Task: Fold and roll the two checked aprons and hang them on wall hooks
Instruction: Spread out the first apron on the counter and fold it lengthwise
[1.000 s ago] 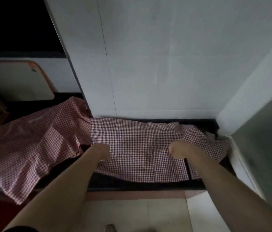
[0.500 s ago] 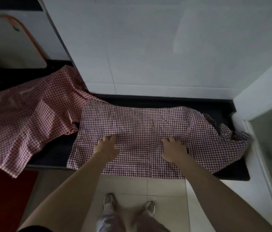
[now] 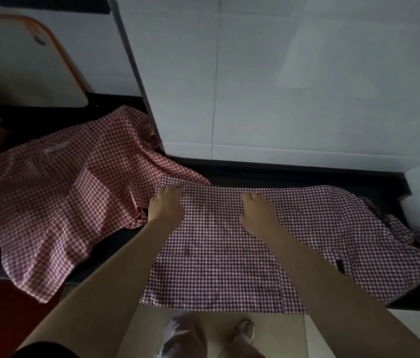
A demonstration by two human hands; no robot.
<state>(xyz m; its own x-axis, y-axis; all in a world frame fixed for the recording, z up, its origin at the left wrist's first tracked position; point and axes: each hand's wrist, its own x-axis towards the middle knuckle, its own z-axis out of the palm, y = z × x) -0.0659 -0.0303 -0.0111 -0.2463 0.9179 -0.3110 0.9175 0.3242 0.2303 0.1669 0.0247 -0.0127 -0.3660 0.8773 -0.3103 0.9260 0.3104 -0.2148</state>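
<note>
Both hands have slid from the near part of the darker checked apron (image 3: 229, 254) to its far edge. It lies flat on the dark surface (image 3: 294, 174), overlapping the crumpled red checked apron (image 3: 56, 197) on its left. Left hand (image 3: 166, 206) and right hand (image 3: 258, 211) press it with fingers flat.

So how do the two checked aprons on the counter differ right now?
The right apron lies spread flat under both hands, left hand and right hand; the left apron lies rumpled and untouched. The right apron looks darker, the left redder. Both overhang the counter edge.
</note>
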